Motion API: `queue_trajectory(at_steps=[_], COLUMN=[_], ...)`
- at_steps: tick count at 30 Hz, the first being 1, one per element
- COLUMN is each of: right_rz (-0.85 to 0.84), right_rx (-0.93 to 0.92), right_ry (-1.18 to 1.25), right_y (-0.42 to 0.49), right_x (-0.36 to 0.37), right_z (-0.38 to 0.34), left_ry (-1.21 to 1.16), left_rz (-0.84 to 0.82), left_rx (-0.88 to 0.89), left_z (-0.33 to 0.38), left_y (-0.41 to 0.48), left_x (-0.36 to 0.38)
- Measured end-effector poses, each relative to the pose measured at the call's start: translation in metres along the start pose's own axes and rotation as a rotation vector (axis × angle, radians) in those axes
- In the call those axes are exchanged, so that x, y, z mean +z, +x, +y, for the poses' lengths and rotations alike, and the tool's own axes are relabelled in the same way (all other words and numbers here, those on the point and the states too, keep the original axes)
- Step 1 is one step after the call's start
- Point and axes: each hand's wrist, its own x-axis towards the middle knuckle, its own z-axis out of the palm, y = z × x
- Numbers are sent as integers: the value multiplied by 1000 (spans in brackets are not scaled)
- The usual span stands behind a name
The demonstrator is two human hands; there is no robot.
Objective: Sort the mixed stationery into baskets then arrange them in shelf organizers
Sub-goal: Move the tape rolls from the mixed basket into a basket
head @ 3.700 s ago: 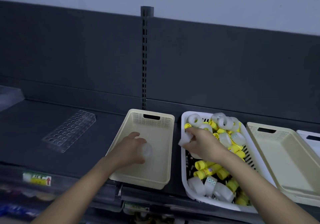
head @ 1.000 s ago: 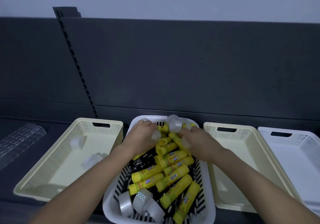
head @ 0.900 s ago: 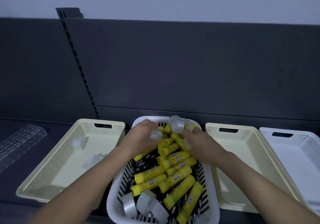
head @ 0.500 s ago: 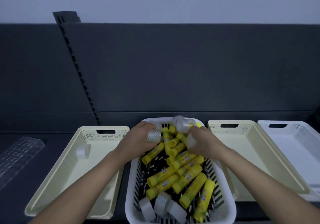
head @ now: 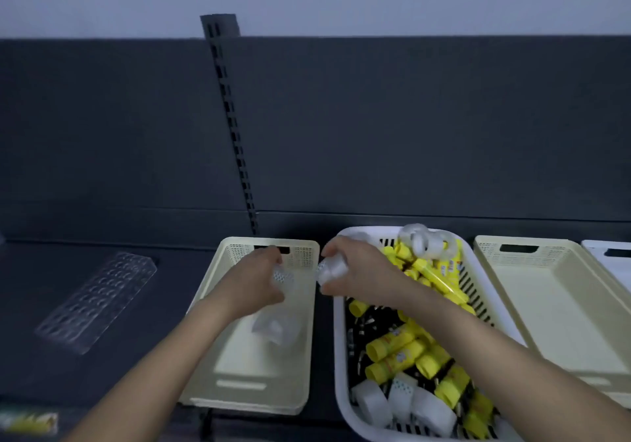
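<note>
Sorting step: left hand [head: 251, 282] grips a tape roll [head: 282, 276] over the cream basket [head: 235, 242], right hand [head: 356, 276] grips a second roll [head: 330, 270] beside its right rim; next, release both inside

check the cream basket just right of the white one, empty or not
Empty where visible: the cream basket shows only a bare floor; its near corner is hidden.

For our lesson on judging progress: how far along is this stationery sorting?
Done: tape rolls lie in the left cream basket. In hand: the left hand grips a dotted roll above it; the right hand holds a clear roll beside its rim. Left: glue sticks, more tape and small dark items crowd the white basket; the right cream basket and clear organizer show nothing in them.
</note>
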Motion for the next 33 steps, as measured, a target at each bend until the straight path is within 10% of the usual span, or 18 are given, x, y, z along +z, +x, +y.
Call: queue_trajectory(at_steps=[7, 18, 33], right_rz=[-180, 51, 148], right_rx=[-191, -173, 318], right_ry=[-365, -305, -393], right_y=[38, 16, -107], right_x=[80, 52, -62], right_z=[-28, -22, 97], left_ry=[88, -52, -127], left_rz=[-146, 47, -147], left_rx=[-117, 76, 488], left_z=[-57, -35, 144], left_y=[-27, -19, 12], left_x=[0, 3, 74])
